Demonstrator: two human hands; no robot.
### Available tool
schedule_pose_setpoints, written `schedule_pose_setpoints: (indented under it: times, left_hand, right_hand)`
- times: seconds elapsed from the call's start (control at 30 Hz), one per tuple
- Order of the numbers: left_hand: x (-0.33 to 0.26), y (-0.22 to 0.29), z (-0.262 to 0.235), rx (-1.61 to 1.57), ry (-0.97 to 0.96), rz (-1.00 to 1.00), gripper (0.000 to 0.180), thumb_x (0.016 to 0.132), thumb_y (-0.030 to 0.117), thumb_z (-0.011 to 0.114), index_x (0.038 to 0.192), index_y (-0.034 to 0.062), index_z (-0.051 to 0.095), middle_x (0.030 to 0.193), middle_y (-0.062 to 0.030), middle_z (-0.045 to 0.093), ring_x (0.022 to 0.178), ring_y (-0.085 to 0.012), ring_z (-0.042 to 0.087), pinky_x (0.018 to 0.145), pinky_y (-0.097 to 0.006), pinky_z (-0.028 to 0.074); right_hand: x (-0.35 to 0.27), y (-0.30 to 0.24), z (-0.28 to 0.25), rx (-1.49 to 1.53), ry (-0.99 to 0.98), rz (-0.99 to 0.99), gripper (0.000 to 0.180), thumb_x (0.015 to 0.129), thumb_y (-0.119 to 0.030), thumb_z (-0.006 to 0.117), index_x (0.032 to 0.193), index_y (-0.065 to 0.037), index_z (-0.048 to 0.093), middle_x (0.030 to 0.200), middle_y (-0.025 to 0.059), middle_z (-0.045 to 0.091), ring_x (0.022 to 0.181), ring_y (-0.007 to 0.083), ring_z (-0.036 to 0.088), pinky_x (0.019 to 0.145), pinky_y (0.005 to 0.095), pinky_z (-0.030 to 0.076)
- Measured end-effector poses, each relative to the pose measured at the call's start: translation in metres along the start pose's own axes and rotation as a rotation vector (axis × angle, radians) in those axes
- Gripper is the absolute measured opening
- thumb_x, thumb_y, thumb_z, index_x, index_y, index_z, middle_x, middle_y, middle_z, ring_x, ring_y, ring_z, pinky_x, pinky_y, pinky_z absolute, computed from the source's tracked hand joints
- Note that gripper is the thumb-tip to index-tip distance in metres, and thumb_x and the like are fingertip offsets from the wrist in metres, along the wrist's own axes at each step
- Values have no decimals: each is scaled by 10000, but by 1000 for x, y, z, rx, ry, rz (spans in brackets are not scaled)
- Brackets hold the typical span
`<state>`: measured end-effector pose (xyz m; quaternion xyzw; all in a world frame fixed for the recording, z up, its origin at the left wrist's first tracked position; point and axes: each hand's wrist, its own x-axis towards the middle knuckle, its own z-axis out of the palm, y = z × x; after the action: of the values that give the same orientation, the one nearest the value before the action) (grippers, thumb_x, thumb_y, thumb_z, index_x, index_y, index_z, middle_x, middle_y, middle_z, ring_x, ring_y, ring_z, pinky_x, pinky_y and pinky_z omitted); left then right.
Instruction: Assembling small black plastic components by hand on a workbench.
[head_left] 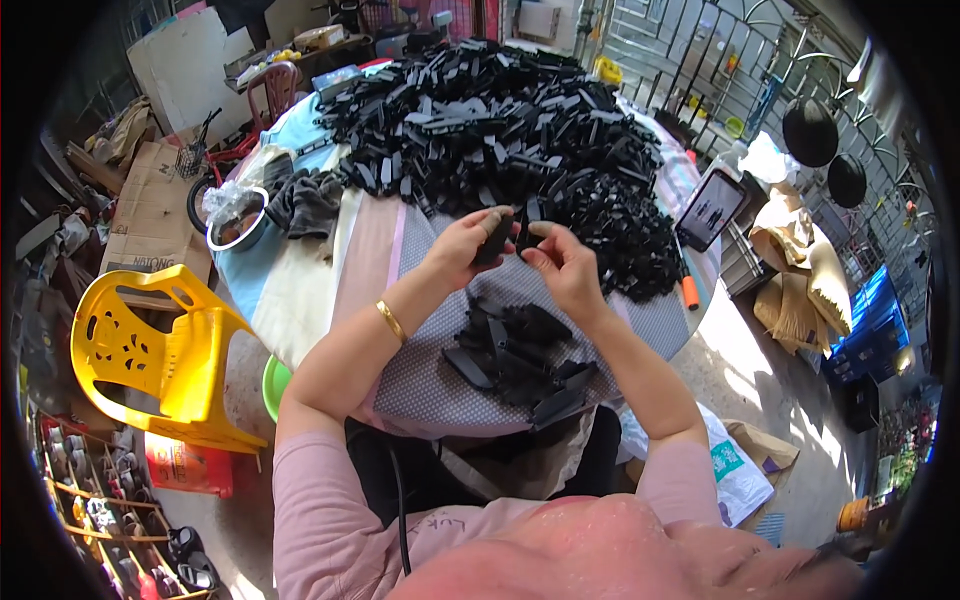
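My left hand (462, 250) is closed around a flat black plastic piece (495, 241), held up over the table. Close beside it, the fingers of my right hand (568, 268) are pinched together near the piece; whatever they grip is too small to make out. Below both hands, near the table's front edge, lies a small heap of long black plastic pieces (515, 350). Beyond them rises a large mound of similar black parts (480, 130). Smaller black parts (625, 240) spread along its right side.
Cloths of several patterns cover the round table (365, 270). A phone (711, 210) stands at its right edge, above an orange-ended stick (690, 292). Dark cloth (305, 200) and a white bowl (240, 232) sit at the left. A yellow chair (165, 360) stands left; sacks (805, 275) lie right.
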<state>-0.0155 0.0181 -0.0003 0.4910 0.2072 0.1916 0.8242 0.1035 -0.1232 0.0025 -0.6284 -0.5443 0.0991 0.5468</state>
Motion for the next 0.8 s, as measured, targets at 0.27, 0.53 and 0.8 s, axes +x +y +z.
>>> schedule_pose_setpoints:
  times: [0.27,0.53,0.8]
  left_hand:
    - [-7,0,6,-122,-81,-98,299,925,249,448,1102,47,580,858,-46,595,669,-109,533,548,-215,434]
    - [-11,-5,14,-140,-77,-122,223,917,198,439,1011,54,580,790,-29,568,624,-109,516,504,-218,392]
    - [-19,-5,23,-51,-142,-78,243,944,209,403,1139,103,503,837,-35,553,606,-113,507,489,-228,384]
  right_hand:
    - [4,8,1,349,59,47,118,813,-19,646,911,38,616,817,61,662,751,92,616,667,211,499]
    - [1,8,-2,168,80,-108,144,807,-32,659,942,16,644,803,24,652,636,37,551,559,167,459]
    - [2,5,1,244,169,-89,111,776,6,670,878,44,647,745,54,641,662,90,617,608,207,504]
